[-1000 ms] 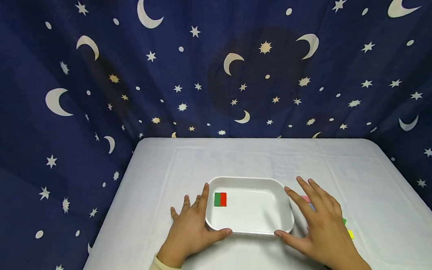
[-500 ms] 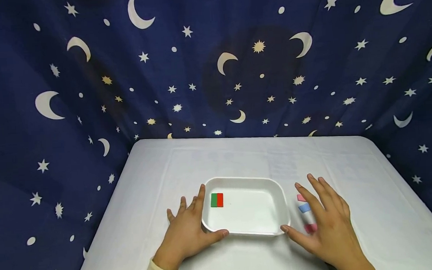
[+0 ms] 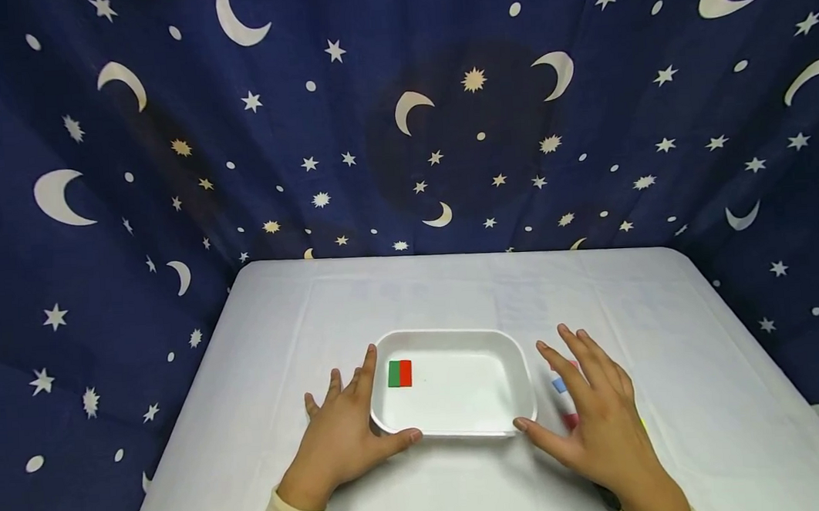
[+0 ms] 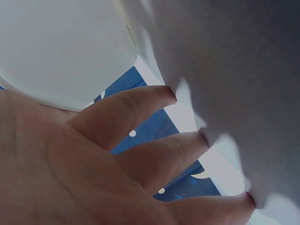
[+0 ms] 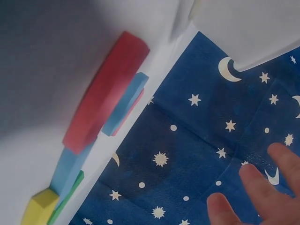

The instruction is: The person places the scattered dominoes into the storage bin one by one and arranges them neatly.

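Observation:
A white rectangular tray [image 3: 466, 399] with rounded corners stands on the table between both hands. Inside, near its left end, a green block [image 3: 394, 373] and a red block [image 3: 406, 373] lie side by side. My left hand [image 3: 339, 444] is spread at the tray's left end, index fingertip at the left rim and thumb at the front rim; in the left wrist view its other fingertips reach the cloth. My right hand [image 3: 602, 423] has its thumb tip by the front right corner, its spread fingers off the right rim and holding nothing.
Partly hidden behind the right hand lie several blocks. The right wrist view shows a dark red block [image 5: 105, 93], a blue block [image 5: 125, 105], another blue block [image 5: 70, 171], a green block [image 5: 68, 199] and a yellow block [image 5: 37, 208]. A star-patterned curtain [image 3: 367, 119] borders the white table.
The right hand's index finger has come away from the tray's right rim, to the right. The left hand keeps its place at the tray. The whole head view has shifted slightly.

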`<state>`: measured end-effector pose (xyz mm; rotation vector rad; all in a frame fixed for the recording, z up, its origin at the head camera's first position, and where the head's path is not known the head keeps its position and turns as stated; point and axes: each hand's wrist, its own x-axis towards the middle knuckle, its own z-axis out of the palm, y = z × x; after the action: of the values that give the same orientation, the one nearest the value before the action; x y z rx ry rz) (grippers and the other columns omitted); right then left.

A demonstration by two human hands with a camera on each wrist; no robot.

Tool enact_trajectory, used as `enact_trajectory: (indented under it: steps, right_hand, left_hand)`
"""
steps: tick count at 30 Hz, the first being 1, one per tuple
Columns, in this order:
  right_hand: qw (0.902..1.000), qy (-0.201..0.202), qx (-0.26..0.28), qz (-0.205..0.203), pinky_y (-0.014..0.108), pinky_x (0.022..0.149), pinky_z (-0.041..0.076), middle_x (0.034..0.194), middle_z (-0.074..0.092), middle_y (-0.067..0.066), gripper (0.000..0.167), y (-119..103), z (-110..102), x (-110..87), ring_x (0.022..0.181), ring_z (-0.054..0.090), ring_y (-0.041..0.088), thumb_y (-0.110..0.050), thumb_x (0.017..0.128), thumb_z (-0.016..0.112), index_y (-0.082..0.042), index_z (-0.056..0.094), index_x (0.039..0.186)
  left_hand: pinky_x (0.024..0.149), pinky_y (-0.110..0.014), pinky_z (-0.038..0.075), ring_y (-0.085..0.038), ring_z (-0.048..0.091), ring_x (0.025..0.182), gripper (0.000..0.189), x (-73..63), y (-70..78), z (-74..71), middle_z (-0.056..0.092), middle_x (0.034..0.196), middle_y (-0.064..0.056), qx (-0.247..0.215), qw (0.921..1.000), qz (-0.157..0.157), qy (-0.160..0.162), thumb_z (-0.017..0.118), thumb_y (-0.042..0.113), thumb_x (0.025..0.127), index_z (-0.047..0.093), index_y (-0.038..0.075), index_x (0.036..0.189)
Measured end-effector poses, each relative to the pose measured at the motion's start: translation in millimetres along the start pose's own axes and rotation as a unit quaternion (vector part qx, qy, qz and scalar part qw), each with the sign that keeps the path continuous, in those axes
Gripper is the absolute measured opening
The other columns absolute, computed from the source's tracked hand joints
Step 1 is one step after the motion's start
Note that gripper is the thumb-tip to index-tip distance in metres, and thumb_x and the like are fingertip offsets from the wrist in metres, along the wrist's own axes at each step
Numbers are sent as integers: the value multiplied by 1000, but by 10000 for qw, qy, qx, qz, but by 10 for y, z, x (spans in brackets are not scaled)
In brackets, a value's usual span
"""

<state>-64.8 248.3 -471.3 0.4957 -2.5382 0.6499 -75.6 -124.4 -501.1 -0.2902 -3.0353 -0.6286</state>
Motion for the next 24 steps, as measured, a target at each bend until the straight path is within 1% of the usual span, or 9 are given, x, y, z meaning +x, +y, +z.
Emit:
enact_trajectory:
  steps: [4, 10, 15, 17, 20, 24]
  right_hand:
    - [10000, -46, 12, 71, 73, 109, 27, 170, 33, 2, 104, 13, -2, -6, 155, 29, 40, -61, 65, 92, -24, 55, 156]
    - [10000, 60, 46, -36, 74, 106, 29, 169, 36, 5, 103, 32, 12, 8, 153, 31, 41, -60, 66, 92, -23, 56, 155]
    - [9999, 69, 57, -117, 74, 104, 31, 168, 39, 4, 101, 46, 24, 4, 154, 32, 41, -59, 67, 91, -20, 57, 154]
    - [9999, -17, 93, -73, 74, 106, 29, 168, 38, 4, 98, 56, 18, -3, 155, 29, 39, -57, 71, 90, -21, 56, 155]
    - [9997, -143, 180, 49, 74, 110, 25, 169, 36, 5, 89, 88, -1, -13, 157, 25, 38, -49, 80, 86, -22, 52, 158]
    - [9994, -78, 226, 252, 76, 112, 20, 169, 36, 8, 74, 159, -26, -7, 157, 24, 39, -38, 91, 76, -23, 51, 159]
  left_hand:
    - [98, -91, 22, -58, 37, 145, 139, -1, 2, 5, 51, 158, -10, -4, 10000, 8, -20, 55, 104, 65, 4, 30, 172]
    - [97, -92, 22, -58, 38, 145, 139, 2, -1, 10, 52, 157, -11, -47, 10000, 53, 66, 57, 102, 65, 6, 29, 172]
    - [98, -92, 21, -57, 37, 145, 140, -10, -5, 13, 51, 158, -11, -53, 10000, 7, 27, 53, 105, 63, 4, 31, 172]
    - [98, -92, 21, -57, 37, 146, 140, -15, -10, 18, 51, 158, -10, -53, 10000, -10, 0, 52, 106, 63, 4, 31, 172]
    - [98, -92, 20, -57, 36, 146, 139, -15, -6, 14, 51, 158, -10, -83, 10000, -17, -42, 52, 105, 64, 3, 32, 172]
    - [99, -92, 20, -58, 35, 146, 139, 3, -1, -5, 50, 159, -10, -98, 9999, -29, -51, 57, 103, 65, 2, 32, 171]
